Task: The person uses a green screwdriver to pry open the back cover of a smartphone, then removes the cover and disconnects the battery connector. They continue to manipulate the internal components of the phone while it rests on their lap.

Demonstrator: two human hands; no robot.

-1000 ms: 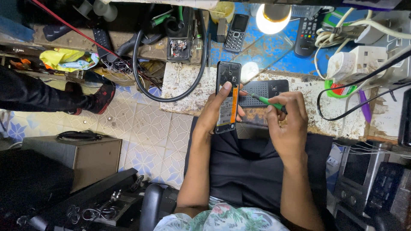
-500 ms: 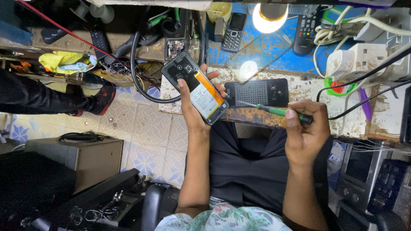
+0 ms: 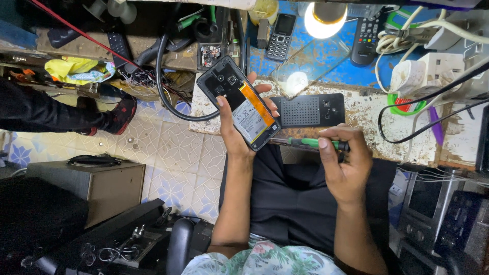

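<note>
Now left hand (image 3: pixel 235 133) gripping an opened phone (image 3: pixel 238 103) with its orange battery exposed, right hand (image 3: pixel 344 164) closed around a green-handled screwdriver (image 3: pixel 308 143), near the workbench (image 3: pixel 367 114) front edge

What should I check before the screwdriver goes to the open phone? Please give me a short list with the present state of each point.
1. Left hand grips the phone firmly: ok, fingers wrap both long edges.
2. Open back faces up: ok, the battery and camera holes show.
3. Right hand holds the screwdriver: ok, fist closed on the green handle.
4. Tip is clear of the battery: ok, the tip lies beside the phone's lower corner.
5. Light on the work: ok, the lamp is lit above the bench.
6. Screws left in the phone: cannot tell, too small to see.
</note>
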